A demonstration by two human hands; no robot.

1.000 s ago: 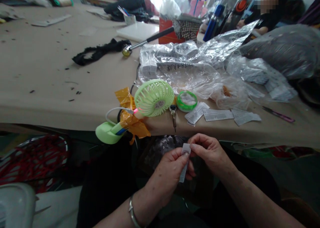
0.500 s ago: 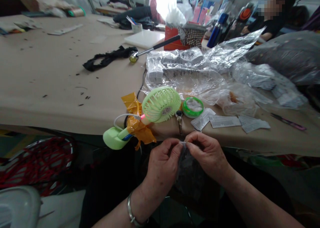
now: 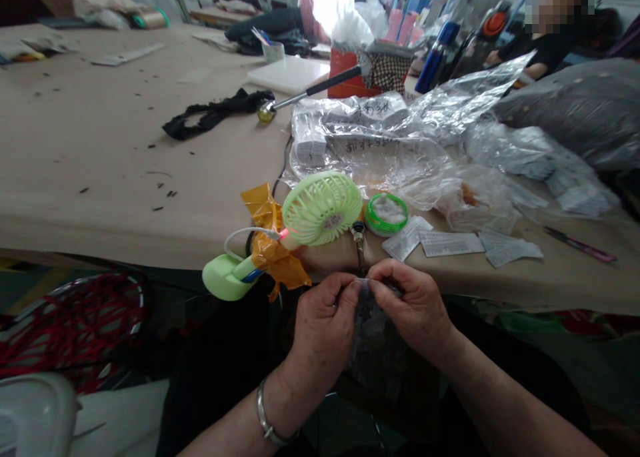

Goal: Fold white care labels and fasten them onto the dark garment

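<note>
Just below the table's front edge, my left hand point(image 3: 327, 317) and my right hand point(image 3: 407, 307) meet with thumbs and fingertips pinched together. Between the two pinches is a small whitish strip point(image 3: 363, 281), mostly covered by the fingers, so I cannot tell whether it is a label. Beneath the hands, in the lap area, hangs or lies a greyish translucent heap point(image 3: 373, 340). Directly beyond the fingertips, a slim tool with a dark top and metal shaft point(image 3: 359, 240) stands at the table edge. A green round tub with white wadding point(image 3: 387, 214) sits next to it.
A green fan point(image 3: 323, 209) is fixed to the table edge with brown tape point(image 3: 273, 257). White printed labels point(image 3: 450, 243) lie right of the tub, then a pair of tweezers point(image 3: 580, 245). Clear plastic bags point(image 3: 380, 160) spread behind. A person point(image 3: 560, 37) sits at far right.
Both hands have risen very slightly, and the fingertips have come closer together, so less of the whitish strip shows between them. The view has shifted a little.
</note>
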